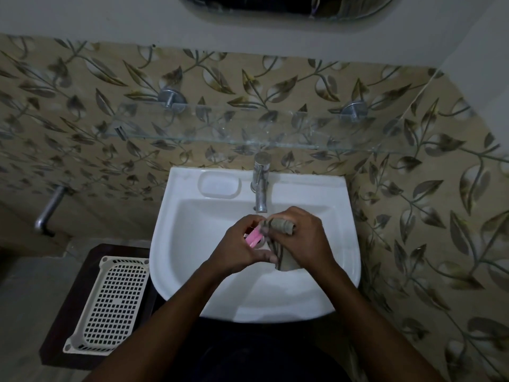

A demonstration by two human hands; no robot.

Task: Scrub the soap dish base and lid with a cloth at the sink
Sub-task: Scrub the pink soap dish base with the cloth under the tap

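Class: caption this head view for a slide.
Over the sink, left hand holds a pink soap dish piece; right hand presses a cloth against it.

The light is dim, the white sink (187,244) the brightest patch with a soft sheen on its basin, the bottom of the view falling into near-black shadow, while wide-angle distortion bows the tiled wall (82,86) and glass shelf (248,133) toward softened edges.

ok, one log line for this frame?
phase: scrub | left hand: grips pink soap dish part | right hand: grips cloth against it | where: over sink, below tap
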